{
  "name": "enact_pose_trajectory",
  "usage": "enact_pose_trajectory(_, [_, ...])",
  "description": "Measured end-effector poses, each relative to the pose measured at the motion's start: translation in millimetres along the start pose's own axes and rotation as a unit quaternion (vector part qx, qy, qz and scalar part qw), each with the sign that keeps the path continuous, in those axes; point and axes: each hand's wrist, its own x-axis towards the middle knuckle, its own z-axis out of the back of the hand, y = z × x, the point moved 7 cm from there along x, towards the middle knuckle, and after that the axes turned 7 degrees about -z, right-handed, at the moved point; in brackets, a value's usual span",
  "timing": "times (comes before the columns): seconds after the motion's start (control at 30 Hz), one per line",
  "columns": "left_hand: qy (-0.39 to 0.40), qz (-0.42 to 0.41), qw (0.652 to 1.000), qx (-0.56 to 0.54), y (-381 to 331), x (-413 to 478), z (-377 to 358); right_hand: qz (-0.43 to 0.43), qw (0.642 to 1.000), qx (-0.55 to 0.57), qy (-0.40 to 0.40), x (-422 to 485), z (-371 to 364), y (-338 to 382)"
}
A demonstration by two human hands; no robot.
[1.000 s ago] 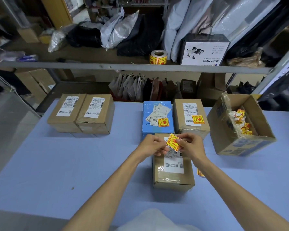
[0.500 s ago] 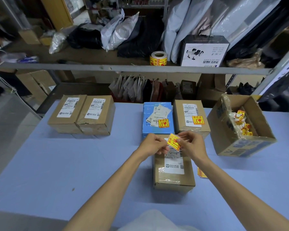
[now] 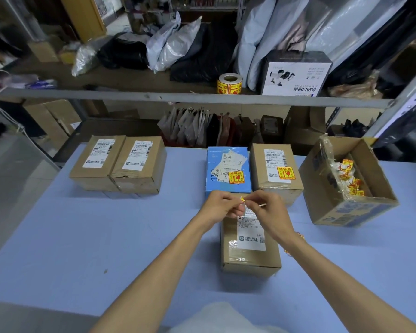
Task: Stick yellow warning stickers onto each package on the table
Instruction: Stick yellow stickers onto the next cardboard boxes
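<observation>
Now pinching sticker (image 3: 242, 200) between left hand (image 3: 220, 207) and right hand (image 3: 269, 211), no longer face-up; likely peeling backing above box (image 3: 250, 251).

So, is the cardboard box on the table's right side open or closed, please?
Open. The cardboard box has its top uncovered, and yellow sticker pieces show inside it.

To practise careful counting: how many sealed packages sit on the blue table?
5: two brown boxes at back left, a blue box at back centre, a stickered brown box right of it, and a front brown box. The open carton is excluded. None seems hidden.
</observation>
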Motion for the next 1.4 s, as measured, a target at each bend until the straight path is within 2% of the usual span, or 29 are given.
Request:
enact_pose_trajectory(0.1, [0.009,-0.007,1.0,-0.014,1.8,1.3,-0.7,-0.014,0.999,0.04,0.01,-0.5,0.8,0.6])
enact_pose_trajectory(0.37, [0.02,-0.015,1.0,-0.007,2.8,3.5,-4.1,-0.025,0.997,0.059,0.045,3.5,-1.6,-4.0])
enact_pose_trajectory(0.73, [-0.007,-0.028,1.0,-0.002,6.4,7.7,-1.9,-0.041,0.991,0.096,0.08,3.6,-4.8,-2.2])
enact_pose_trajectory(1.03, [-0.014,-0.042,0.998,0.043,5.8,7.6,0.8,-0.048,0.991,0.095,0.087,1.0,-6.6,2.1])
enact_pose_trajectory(1.4, [0.021,-0.061,0.995,0.07,7.9,6.4,0.5,-0.051,0.992,0.07,0.089,3.4,-4.6,-0.7])
